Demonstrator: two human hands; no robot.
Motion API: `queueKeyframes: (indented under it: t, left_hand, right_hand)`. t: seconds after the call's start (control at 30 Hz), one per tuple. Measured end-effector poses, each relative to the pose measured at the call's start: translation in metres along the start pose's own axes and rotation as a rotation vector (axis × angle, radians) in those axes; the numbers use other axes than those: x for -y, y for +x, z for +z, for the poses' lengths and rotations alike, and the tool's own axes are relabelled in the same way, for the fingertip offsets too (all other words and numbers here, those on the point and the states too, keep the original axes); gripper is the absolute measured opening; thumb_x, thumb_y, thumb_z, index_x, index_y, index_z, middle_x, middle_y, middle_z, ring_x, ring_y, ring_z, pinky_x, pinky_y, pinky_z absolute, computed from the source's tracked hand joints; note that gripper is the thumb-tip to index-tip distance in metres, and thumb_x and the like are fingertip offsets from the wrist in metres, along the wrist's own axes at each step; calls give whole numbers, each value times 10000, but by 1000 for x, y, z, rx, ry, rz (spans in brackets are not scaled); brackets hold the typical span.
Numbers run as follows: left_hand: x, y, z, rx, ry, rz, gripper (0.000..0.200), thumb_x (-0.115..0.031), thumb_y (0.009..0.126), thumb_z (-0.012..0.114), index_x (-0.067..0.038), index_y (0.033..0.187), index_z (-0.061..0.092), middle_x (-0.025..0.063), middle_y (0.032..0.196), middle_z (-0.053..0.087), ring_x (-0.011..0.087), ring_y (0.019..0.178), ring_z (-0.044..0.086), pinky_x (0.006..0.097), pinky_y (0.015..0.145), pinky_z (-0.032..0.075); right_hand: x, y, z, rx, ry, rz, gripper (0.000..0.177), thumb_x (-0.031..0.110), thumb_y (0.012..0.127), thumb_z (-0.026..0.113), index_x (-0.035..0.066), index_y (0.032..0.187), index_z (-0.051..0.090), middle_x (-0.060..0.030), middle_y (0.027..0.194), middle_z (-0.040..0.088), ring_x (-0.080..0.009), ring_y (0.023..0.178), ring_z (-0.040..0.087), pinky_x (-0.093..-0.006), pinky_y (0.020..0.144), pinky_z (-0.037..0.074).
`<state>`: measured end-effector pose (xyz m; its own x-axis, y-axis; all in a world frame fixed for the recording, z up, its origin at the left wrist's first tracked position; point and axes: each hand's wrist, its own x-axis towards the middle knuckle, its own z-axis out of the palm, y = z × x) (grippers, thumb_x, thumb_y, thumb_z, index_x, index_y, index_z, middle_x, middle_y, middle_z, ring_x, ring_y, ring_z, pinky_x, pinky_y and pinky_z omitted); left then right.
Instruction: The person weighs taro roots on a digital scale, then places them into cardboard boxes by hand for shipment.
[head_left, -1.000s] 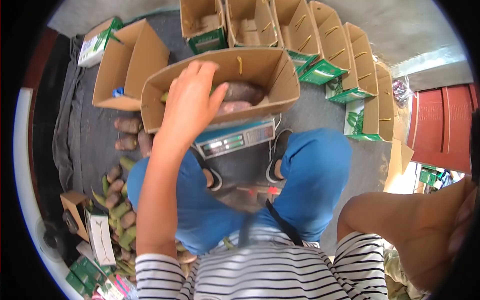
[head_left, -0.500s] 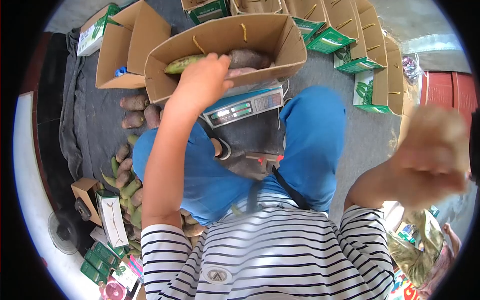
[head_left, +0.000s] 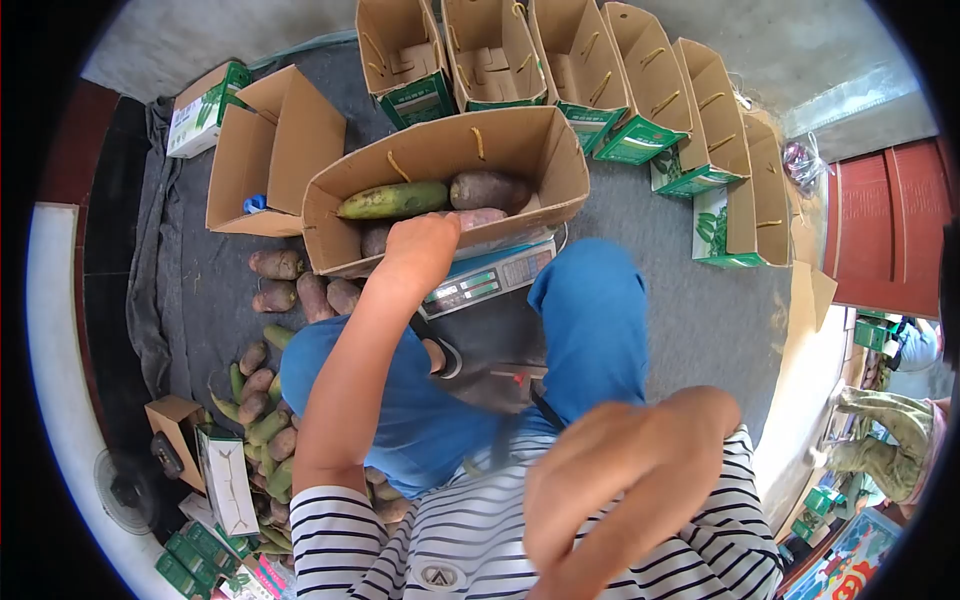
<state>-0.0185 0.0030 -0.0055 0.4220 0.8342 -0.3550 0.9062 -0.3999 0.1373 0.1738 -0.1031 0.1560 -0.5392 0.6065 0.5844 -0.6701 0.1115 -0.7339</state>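
An open cardboard carton [head_left: 430, 145] with yellow cord handles holds a long green radish [head_left: 395, 200], a dark purple radish [head_left: 488, 190] and a pinkish one [head_left: 476, 217] partly behind the near wall. It rests on a digital weighing scale [head_left: 485, 285]. My left hand [head_left: 425, 248] reaches over the carton's near wall, fingers curled beside the pinkish radish. Its fingertips are hidden, so what they grip does not show. Close to the camera, in front of my striped shirt, my right hand [head_left: 630, 475] is slightly blurred with its fingers folded in; nothing shows in it.
Several open cartons [head_left: 590, 75] stand in an arc at the back. Another carton [head_left: 300, 150] is at the left. Purple radishes [head_left: 275, 265] lie on the dark floor cloth, with a mixed pile [head_left: 265, 420] nearer my knee [head_left: 600, 300]. A person's camouflage-clothed leg [head_left: 890, 440] shows at right.
My left hand has shifted from the green radish to the carton's near wall. My right hand has come from far right to in front of my chest. The view has tilted, lowering the carton.
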Motion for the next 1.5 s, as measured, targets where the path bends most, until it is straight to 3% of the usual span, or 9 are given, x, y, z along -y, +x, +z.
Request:
queueKeyframes:
  t: [0.13,0.17,0.23,0.4,0.47,0.57,0.93,1.33,1.5]
  left_hand:
    - [5,7,11,-22,-12,-6,152,-112,820,630,-11,933,614,214,852,661,374,848,652,465,733,513]
    - [10,7,17,-17,-91,28,138,-97,812,621,-22,928,635,214,833,660,373,845,651,469,729,509]
    - [4,4,5,-8,-21,32,157,-93,811,621,-19,949,638,208,837,660,376,844,648,469,728,507]
    - [5,5,9,-59,-8,62,164,-105,811,633,-9,944,637,201,831,659,375,832,646,467,723,507]
    - [2,5,7,-45,-6,58,170,-109,810,638,-8,947,638,199,834,659,373,836,645,469,727,505]
    - [2,5,4,-26,-7,57,179,-112,808,643,-12,956,639,196,845,659,371,849,643,471,738,501]
    - [-27,16,-11,-54,33,320,96,-81,759,622,-17,827,646,207,830,645,369,823,643,464,712,511]
    - [-191,40,-27,-255,-117,904,124,-134,825,557,-40,860,629,121,907,640,302,883,631,380,746,497]
    - [-156,37,-45,-357,-363,795,209,-176,817,670,-29,960,624,129,994,623,317,909,605,394,774,493]
  right_hand:
    - [-13,19,-59,-63,-623,7,303,229,921,604,47,680,587,-21,659,576,-158,568,539,-253,494,386]
    - [-9,25,-72,-198,-775,432,277,293,883,591,60,735,599,-61,700,581,-179,625,559,-304,551,430]
    - [-44,40,-119,-322,-857,529,388,346,924,528,27,711,580,-65,606,537,-149,546,518,-298,542,415]
    - [-148,51,-205,-163,-1686,252,310,319,818,674,56,978,637,-119,1007,642,-300,961,608,-407,809,496]
    - [-177,62,-221,-8,-1825,453,384,306,765,735,69,1047,627,-103,1056,641,-300,1037,590,-405,856,488]
    - [-212,68,-236,84,-1826,813,411,336,728,764,93,1041,655,-106,1061,670,-282,1020,627,-418,824,504]
    - [-138,6,-265,354,-1853,576,236,290,755,709,66,797,647,-143,752,652,-339,794,654,-446,667,506]
    - [57,-292,-201,-449,-1762,1234,266,320,850,611,56,874,629,-176,827,654,-383,823,622,-481,737,483]
    - [64,-471,-125,-928,-1714,1448,278,317,859,622,83,1006,649,-188,872,662,-399,841,620,-475,721,484]
